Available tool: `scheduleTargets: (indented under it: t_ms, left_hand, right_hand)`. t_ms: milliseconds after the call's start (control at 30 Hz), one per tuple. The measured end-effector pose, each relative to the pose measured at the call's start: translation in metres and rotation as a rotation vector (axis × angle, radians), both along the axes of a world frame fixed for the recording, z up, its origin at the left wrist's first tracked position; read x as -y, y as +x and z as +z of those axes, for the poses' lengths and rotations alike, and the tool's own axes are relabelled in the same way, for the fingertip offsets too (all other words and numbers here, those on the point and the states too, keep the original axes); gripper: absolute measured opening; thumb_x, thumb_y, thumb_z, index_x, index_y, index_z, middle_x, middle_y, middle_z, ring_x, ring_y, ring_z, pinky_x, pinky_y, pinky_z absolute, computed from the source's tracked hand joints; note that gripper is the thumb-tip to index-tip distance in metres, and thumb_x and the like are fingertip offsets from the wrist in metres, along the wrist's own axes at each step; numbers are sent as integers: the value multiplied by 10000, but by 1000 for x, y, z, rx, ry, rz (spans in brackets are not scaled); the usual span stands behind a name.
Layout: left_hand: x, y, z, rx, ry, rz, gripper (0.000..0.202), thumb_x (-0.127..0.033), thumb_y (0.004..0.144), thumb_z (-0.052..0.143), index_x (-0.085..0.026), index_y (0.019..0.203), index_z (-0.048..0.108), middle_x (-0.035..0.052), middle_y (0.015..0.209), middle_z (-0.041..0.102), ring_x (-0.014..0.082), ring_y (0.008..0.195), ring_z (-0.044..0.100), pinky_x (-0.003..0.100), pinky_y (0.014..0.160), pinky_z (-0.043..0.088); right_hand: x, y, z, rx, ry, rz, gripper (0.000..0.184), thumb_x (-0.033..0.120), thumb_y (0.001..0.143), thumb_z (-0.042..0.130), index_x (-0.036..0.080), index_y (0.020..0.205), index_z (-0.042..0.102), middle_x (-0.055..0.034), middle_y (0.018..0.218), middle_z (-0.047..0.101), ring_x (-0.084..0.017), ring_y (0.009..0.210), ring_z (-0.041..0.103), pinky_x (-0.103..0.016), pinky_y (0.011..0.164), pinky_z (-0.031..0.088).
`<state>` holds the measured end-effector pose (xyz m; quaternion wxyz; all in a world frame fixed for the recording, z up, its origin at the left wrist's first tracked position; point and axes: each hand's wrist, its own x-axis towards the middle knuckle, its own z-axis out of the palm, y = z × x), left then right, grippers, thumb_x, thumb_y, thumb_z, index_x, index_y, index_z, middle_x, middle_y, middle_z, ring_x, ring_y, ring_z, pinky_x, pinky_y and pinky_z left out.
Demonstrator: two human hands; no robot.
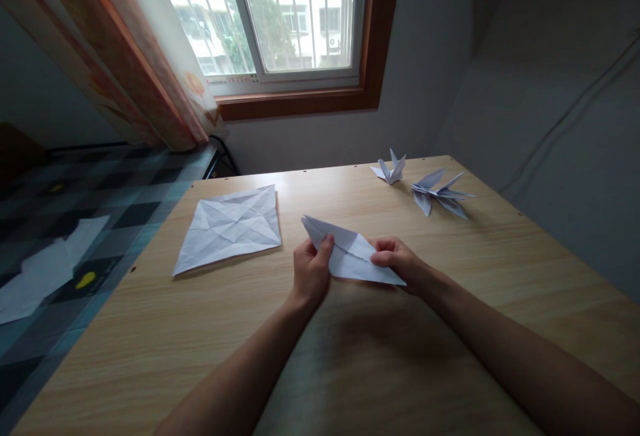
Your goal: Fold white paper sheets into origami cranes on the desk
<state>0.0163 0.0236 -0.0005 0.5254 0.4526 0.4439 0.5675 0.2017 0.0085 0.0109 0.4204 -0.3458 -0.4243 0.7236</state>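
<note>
A folded sheet of white paper (350, 256) is held a little above the wooden table between my two hands. It has a long diamond-like outline, with a seam running along its middle. My left hand (313, 266) grips its left part, thumb on top and fingers underneath. On the right side, my right hand (397, 261) pinches the paper with the thumb on its upper face; the fingers behind are partly hidden. To the left on the table lies a creased square sheet of paper (233, 228), unfolded and covered in fold lines.
Toward the table's back right stand a small folded paper crane (391, 168) and a spiky folded paper piece (439, 193). The wooden table (225, 356) ends at a wall below a window (280, 16). Left of it, a checked bed cover (135, 196) carries loose white paper (43, 276).
</note>
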Motion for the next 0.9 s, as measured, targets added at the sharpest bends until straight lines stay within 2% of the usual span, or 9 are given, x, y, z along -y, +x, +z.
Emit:
scheduleTargets:
  t_ms: [100,200,300,400,467,633,767,833,900]
  left_hand:
    - [-5,0,0,-8,69,132,373,-446,717,731,-131,896,641,37,820,651,152,693,589,267,653,479]
    - [-5,-1,5,-143,117,293,639,-354,668,782,-203,1226,511,25,995,580,100,655,541,239,616,475]
    - [-2,-5,10,-297,153,441,687,-309,663,788,-233,1264,466,-2,963,514,81,624,480,226,599,457]
    - [-1,-6,12,-377,219,379,360,-313,717,741,-206,1023,584,-33,802,484,86,605,448,213,579,428]
    - [0,-4,12,-342,234,294,314,-336,740,724,-203,988,585,-34,787,490,84,600,455,202,558,423]
    - [3,1,11,-198,151,213,663,-357,696,764,-227,1249,423,-15,909,538,82,597,540,195,512,452]
    - [6,4,11,-193,166,166,767,-242,714,715,-256,1370,317,6,967,559,114,657,611,208,531,480]
    - [8,4,11,-234,214,162,774,-169,725,664,-266,1400,300,12,962,582,130,703,625,228,583,500]
    - [11,4,11,-312,258,176,769,-134,731,632,-266,1417,310,22,948,612,143,717,621,255,622,508]
  right_hand:
    - [-2,4,3,13,-71,-55,274,326,548,777,157,589,566,39,509,513,-77,428,393,-205,415,233]
    - [-4,5,3,15,-63,-135,258,293,534,761,168,551,535,47,488,498,-77,424,390,-204,419,236]
    - [-3,1,3,20,-53,-145,268,295,540,755,176,544,514,53,481,484,-74,425,375,-204,426,227]
    - [-1,-4,4,8,-53,-142,277,311,532,756,181,545,512,53,484,490,-77,432,373,-207,436,241]
    - [1,-6,5,-10,-54,-125,272,317,526,760,181,560,527,49,495,508,-83,440,389,-211,444,263]
    - [0,-6,4,11,7,-56,285,342,569,754,178,580,521,48,526,511,-81,460,398,-212,461,281]
    - [2,-11,-5,154,209,-27,247,313,648,722,174,613,521,46,582,517,-88,518,430,-214,497,322]
    - [4,-16,-10,231,291,-61,195,297,691,704,182,752,559,26,683,583,-121,604,519,-233,558,403]
    - [7,-21,-11,314,383,-191,318,298,711,719,208,968,556,-19,887,643,-168,753,601,-283,659,483]
